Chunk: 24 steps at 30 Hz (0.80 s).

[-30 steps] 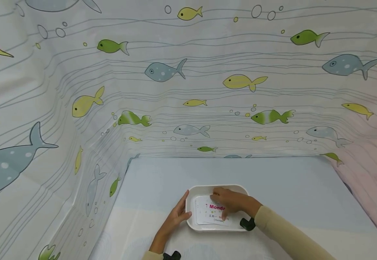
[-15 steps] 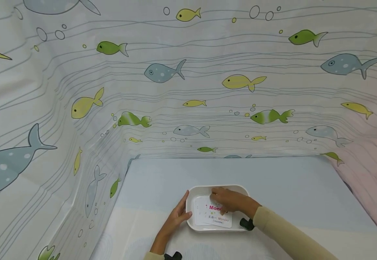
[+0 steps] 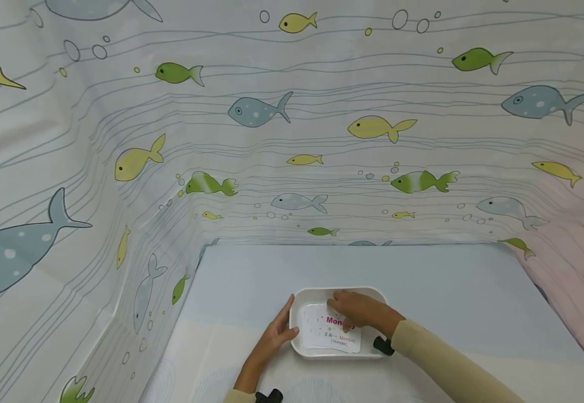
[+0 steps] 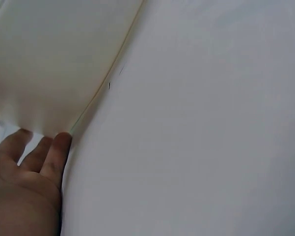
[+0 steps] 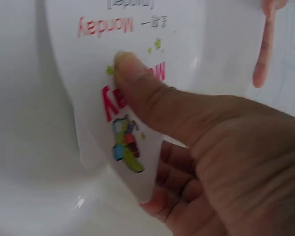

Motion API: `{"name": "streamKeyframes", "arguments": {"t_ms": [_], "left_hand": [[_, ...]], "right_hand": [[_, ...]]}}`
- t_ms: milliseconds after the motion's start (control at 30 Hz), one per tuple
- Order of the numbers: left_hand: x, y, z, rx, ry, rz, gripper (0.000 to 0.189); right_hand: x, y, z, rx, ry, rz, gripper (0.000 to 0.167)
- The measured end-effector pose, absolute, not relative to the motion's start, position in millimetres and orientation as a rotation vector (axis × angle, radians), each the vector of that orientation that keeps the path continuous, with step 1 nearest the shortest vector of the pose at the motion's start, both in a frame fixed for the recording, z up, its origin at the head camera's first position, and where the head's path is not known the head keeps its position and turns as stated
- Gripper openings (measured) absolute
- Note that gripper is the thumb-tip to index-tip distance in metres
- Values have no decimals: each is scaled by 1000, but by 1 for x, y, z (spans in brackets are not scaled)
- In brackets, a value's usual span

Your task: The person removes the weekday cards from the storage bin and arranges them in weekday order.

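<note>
A white tray (image 3: 314,295) with rounded corners sits on the table. My left hand (image 3: 274,336) holds its left end, thumb at the rim and fingers along the outer side; the left wrist view shows these fingers (image 4: 56,160) against the tray wall. Inside lies a white card (image 3: 344,340) printed "Monday" in pink, with Chinese text below. My right hand (image 3: 365,310) pinches it: in the right wrist view the thumb (image 5: 132,73) presses the printed face, and the fingers curl behind the bent-up edge. At least one more card (image 5: 91,152) shows beneath, its face mostly hidden.
A pale blue and white cloth (image 3: 438,291) covers the table around the tray. Behind and at the sides hang white sheets (image 3: 322,73) printed with fish. A black wrist camera (image 3: 384,346) on the right wrist overlaps the tray's right end.
The right thumb has slid slightly over the Monday card, which has shifted a little to the right over what lies beneath. The left hand and tray stay in place.
</note>
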State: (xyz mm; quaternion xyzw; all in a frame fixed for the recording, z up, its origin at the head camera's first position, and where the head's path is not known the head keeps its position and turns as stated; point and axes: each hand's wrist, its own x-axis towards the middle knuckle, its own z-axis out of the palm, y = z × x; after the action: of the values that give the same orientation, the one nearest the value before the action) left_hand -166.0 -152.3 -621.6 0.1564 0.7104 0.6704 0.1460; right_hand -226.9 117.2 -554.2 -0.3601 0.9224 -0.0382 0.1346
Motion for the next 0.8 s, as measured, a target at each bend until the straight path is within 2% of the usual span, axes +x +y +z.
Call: {"name": "streamKeyframes", "arguments": {"t_ms": [467,800], "left_hand": [[-164,-150,-619,426,2050,1947,76],[-163,-150,-619,435,2039,1955,75]], "right_hand": [[-225,121,-547,-972,2653,-183,68],[-228,131,-544,-1035,2571,-455,60]]}}
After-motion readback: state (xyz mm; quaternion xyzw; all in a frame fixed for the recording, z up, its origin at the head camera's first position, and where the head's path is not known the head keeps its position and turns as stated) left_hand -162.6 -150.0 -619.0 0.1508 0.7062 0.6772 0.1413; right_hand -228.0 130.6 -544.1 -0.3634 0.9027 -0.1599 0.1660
